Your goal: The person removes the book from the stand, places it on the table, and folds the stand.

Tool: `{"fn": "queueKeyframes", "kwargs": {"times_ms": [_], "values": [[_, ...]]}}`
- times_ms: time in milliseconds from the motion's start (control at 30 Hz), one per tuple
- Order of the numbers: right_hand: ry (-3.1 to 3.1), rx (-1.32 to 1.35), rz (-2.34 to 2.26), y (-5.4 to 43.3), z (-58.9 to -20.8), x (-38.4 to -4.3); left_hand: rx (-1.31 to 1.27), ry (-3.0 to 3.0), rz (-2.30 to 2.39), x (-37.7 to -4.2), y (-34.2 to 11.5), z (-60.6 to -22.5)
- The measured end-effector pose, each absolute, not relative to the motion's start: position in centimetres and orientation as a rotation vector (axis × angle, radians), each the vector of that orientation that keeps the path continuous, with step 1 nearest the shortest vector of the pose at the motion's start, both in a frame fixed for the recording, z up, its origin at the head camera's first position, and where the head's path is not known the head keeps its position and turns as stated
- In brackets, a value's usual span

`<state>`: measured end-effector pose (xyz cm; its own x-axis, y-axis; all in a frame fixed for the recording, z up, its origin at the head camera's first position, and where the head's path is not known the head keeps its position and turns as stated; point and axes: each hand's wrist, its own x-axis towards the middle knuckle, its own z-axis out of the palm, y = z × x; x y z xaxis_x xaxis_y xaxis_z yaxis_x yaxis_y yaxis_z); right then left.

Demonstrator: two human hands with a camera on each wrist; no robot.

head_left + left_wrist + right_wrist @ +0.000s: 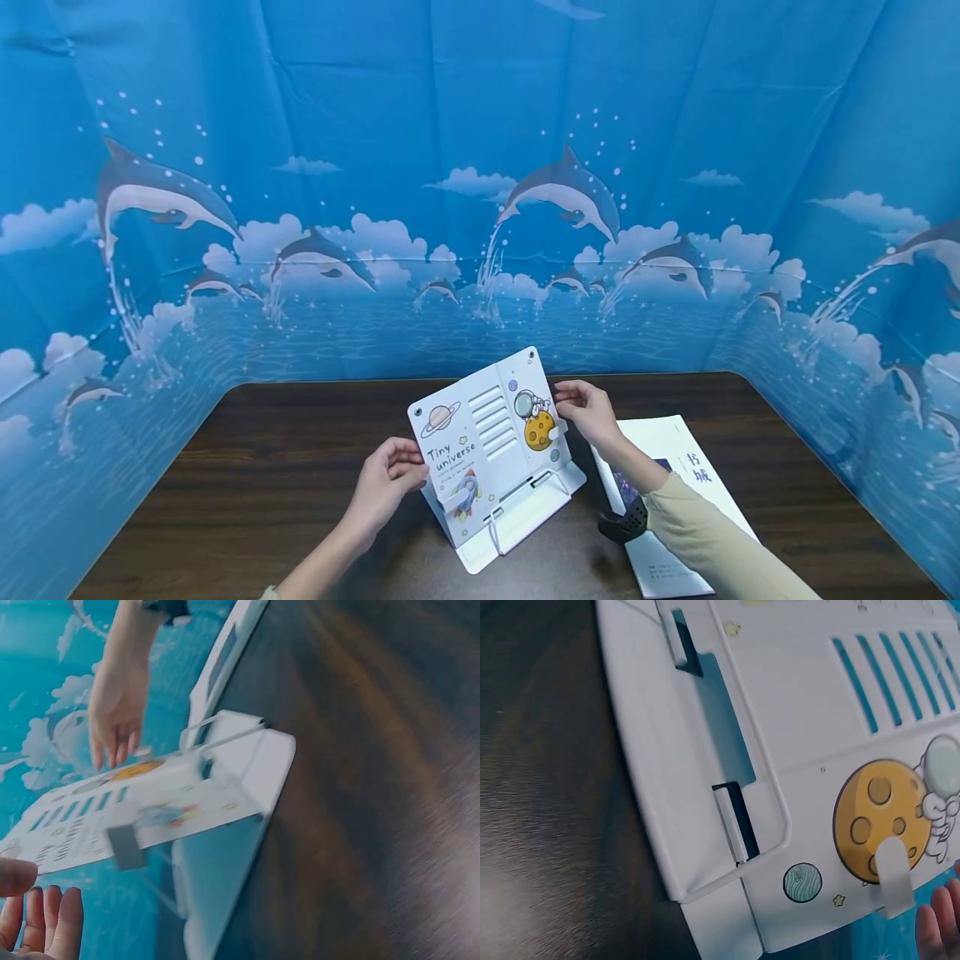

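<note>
A white folding book stand (491,450) with "Tiny universe" lettering, a ringed planet and an astronaut stands tilted on the table, its slotted back panel raised above the front ledge (649,750). At the panel's left edge is my left hand (386,487). In the left wrist view its thumb (16,876) is at the panel's corner, and the fingers (69,919) are extended, apart from the thumb. Beside the right edge is my right hand (588,412), fingers extended. In the right wrist view its fingertips (930,934) show a gap from the panel and its white page clip (895,877).
A white-covered book (697,492) lies to the right of the stand, partly beneath my right forearm. The dark wooden table (247,475) meets a blue dolphin-print curtain (405,167) at the back and sides. A black band (624,522) circles my right wrist.
</note>
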<state>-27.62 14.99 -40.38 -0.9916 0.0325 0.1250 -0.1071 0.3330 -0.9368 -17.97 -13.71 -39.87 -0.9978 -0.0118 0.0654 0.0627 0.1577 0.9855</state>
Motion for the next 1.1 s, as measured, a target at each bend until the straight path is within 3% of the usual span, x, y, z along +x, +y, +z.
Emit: {"fn": "queueKeyframes", "kwargs": {"times_ms": [267,633,1100], "values": [[-2.523,0.064,1.664,14.7,-40.1,-24.0,-0.090,-2.298,-1.952,-19.7,-15.3,-37.1],[-2.598,-0.017,1.791,12.2,-42.7,-18.8,-0.237,-2.342,-1.840,-21.2,-15.1,-36.0],[-2.523,-0.142,2.072,9.7,-44.7,-16.9,-0.163,-2.373,-1.793,-21.1,-14.8,-36.3]]}}
